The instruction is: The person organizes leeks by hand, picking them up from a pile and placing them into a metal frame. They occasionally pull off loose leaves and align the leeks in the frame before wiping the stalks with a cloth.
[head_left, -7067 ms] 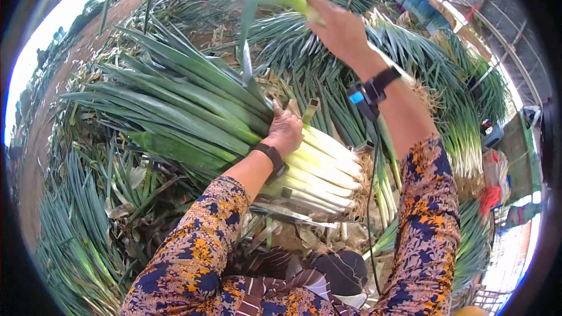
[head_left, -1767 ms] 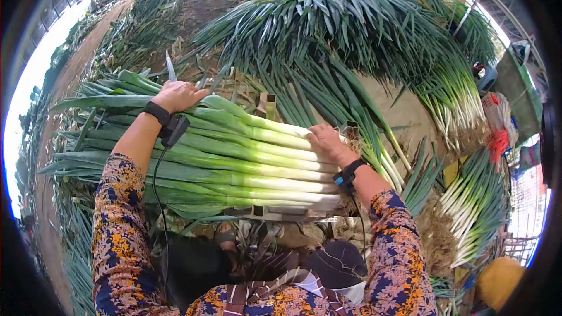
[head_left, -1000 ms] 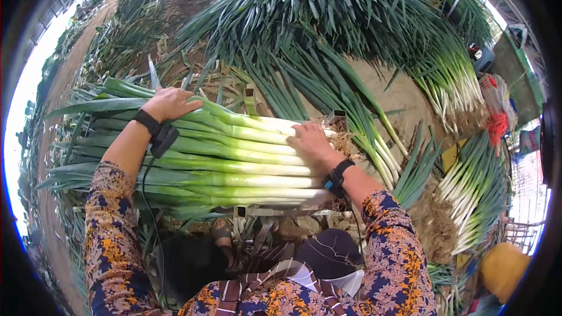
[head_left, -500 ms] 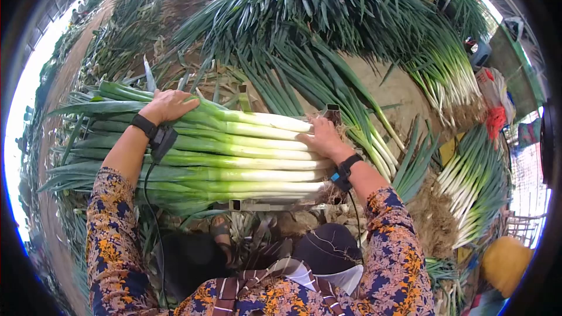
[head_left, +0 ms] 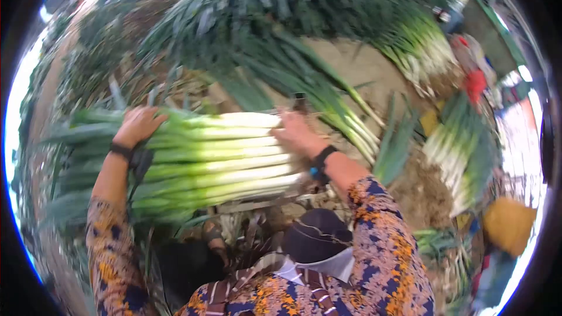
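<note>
A layer of large green onions (head_left: 234,155) lies side by side in front of me, white ends to the right and dark leaves to the left. My left hand (head_left: 140,124) rests on the far edge of the layer where the green part begins, its fingers stretched out and slightly blurred. At the white root ends, my right hand (head_left: 295,133) is closed around the end of the farthest stalks. A metal post (head_left: 300,102) stands just beyond that hand. Part of a rack bar (head_left: 252,205) shows under the near side.
A big heap of green onions (head_left: 281,0) stretches across the back. Loose stalks (head_left: 351,123) lie right of my right hand. Another bunch (head_left: 453,152) sits farther right, near a yellow rounded object (head_left: 509,226). A red bag (head_left: 475,85) is at the far right.
My view has shifted and blurred. Both hands and the layer of green onions appear slightly left and lower in the picture; the hands keep nearly the same places on the stalks.
</note>
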The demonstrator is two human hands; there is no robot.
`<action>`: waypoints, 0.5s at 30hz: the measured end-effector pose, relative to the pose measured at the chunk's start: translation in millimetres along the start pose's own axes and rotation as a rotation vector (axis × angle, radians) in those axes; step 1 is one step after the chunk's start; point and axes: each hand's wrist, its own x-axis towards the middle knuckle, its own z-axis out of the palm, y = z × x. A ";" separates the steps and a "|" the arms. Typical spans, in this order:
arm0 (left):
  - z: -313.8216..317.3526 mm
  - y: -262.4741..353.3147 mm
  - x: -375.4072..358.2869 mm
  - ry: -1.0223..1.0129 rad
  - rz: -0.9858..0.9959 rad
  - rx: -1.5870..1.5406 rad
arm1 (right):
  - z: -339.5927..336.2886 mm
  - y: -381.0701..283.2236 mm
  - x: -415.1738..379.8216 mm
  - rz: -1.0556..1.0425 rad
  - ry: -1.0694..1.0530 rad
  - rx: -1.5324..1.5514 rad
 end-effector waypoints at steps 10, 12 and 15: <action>23.2 -27.6 8.6 0.085 0.022 -0.002 | -12.3 -15.5 -17.7 0.051 0.103 0.235; 18.8 -25.6 8.7 0.000 -0.035 0.065 | -67.2 -12.1 -61.3 -0.088 0.057 0.612; 18.2 -31.0 14.9 -0.031 -0.087 0.041 | -76.0 106.4 -141.5 0.127 0.440 0.810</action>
